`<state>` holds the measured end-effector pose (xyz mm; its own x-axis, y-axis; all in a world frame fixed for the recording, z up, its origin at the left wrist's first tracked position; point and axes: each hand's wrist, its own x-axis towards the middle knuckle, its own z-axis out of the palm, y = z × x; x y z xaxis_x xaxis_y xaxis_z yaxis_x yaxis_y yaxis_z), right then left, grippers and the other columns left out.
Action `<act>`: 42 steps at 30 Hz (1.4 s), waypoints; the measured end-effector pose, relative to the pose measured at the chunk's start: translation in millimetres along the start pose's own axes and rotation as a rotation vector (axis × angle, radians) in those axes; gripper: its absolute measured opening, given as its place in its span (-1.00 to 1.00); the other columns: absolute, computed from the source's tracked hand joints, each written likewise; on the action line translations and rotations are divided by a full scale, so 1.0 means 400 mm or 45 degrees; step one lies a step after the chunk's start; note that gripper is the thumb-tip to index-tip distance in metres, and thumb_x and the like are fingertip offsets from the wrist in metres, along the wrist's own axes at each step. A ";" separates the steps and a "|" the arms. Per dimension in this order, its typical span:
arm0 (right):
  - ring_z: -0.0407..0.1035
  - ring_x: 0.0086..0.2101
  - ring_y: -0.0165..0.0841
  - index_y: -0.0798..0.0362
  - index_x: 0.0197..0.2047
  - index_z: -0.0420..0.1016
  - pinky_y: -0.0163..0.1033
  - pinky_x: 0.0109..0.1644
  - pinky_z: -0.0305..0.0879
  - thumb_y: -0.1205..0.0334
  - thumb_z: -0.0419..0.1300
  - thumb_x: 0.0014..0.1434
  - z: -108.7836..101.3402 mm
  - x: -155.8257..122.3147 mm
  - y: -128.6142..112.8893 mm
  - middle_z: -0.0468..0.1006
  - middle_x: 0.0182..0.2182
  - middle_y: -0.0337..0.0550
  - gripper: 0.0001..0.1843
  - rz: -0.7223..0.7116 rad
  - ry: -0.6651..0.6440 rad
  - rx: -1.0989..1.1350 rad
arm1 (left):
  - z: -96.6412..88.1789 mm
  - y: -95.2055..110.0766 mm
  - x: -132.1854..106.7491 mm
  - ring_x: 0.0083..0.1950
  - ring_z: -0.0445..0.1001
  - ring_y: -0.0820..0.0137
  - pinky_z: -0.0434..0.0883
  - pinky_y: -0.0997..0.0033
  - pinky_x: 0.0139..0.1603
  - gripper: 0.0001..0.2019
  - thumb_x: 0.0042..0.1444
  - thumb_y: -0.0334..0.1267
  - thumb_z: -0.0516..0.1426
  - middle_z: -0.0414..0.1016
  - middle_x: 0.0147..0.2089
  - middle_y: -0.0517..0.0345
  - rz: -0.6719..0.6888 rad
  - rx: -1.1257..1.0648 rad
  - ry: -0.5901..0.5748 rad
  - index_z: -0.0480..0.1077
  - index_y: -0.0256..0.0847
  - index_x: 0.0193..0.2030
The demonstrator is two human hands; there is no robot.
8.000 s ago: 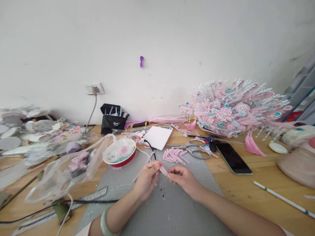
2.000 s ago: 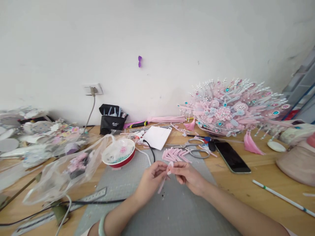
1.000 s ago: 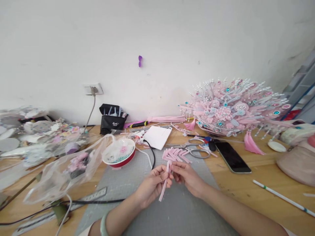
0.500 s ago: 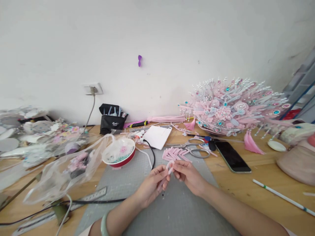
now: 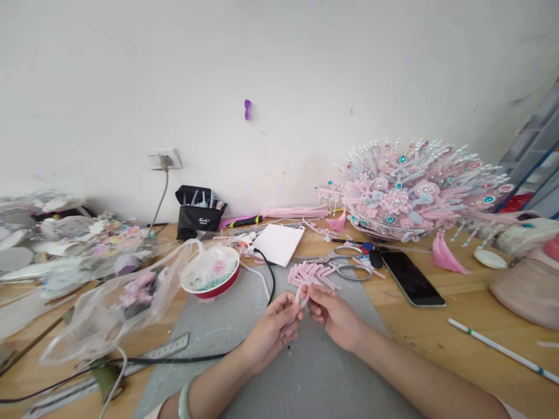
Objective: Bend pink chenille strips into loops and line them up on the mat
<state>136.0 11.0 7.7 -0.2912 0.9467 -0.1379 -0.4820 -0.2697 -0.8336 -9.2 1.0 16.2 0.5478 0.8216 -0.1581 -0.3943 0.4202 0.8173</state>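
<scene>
Both hands meet over a grey cutting mat (image 5: pixel 227 326). My left hand (image 5: pixel 268 331) and my right hand (image 5: pixel 334 314) are closed, each pinching a thin pink strip (image 5: pixel 301 295) that is bent into a small loop between the fingertips. Just beyond the fingers lies a pile of folded pink strips (image 5: pixel 311 273) on the mat. A pale green bangle (image 5: pixel 184 400) circles my left wrist.
Scissors (image 5: pixel 343 263) and a black phone (image 5: pixel 413 278) lie right of the pile. A red-rimmed bowl (image 5: pixel 212 272), a clear plastic bag (image 5: pixel 117 299), a black cable (image 5: pixel 174 358) and a ruler (image 5: pixel 161 350) sit to the left. A pink beaded headdress (image 5: pixel 414 189) stands back right.
The long pink strip that hung down from my fingers has been bent over into a short loop at the fingertips. Both hands have shifted slightly away from me, towards the pile.
</scene>
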 end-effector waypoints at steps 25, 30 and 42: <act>0.35 -0.23 -0.41 -0.04 -0.23 0.48 -0.29 -0.13 0.23 0.31 0.14 0.09 -0.063 -0.001 -0.064 0.51 -0.23 -0.17 -0.84 -1.221 -0.405 -1.483 | -0.006 0.009 -0.002 -0.66 0.04 0.72 0.02 0.65 -0.61 -0.84 -0.08 -0.33 0.22 0.28 -0.53 0.25 -0.145 -0.112 -0.083 0.30 -0.35 -0.46; 0.38 -0.35 -0.46 0.02 -0.30 0.50 -0.34 -0.24 0.25 0.36 0.08 0.13 -0.066 0.003 -0.071 0.56 -0.35 -0.19 -0.83 -1.326 -0.453 -1.600 | -0.009 0.018 0.005 -0.63 0.06 0.67 -0.06 0.61 -0.62 -0.79 -0.05 -0.23 0.18 0.27 -0.54 0.26 -0.038 0.293 -0.018 0.27 -0.32 -0.45; 0.34 -0.44 -0.41 0.01 -0.44 0.55 -0.33 -0.31 0.21 0.25 0.13 0.07 -0.047 -0.002 -0.065 0.54 -0.51 -0.21 -0.83 -0.856 -0.237 -1.485 | -0.023 0.033 -0.003 -0.49 0.21 0.49 0.15 0.53 -0.46 -0.87 0.10 -0.27 -0.03 0.25 -0.53 0.26 0.393 1.536 0.069 0.28 -0.22 -0.39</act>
<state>164.1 20.5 19.5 -0.4302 0.7724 0.4673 0.3726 0.6234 -0.6874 -21.7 9.2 22.2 0.5106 0.8497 0.1317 0.4430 -0.3912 0.8067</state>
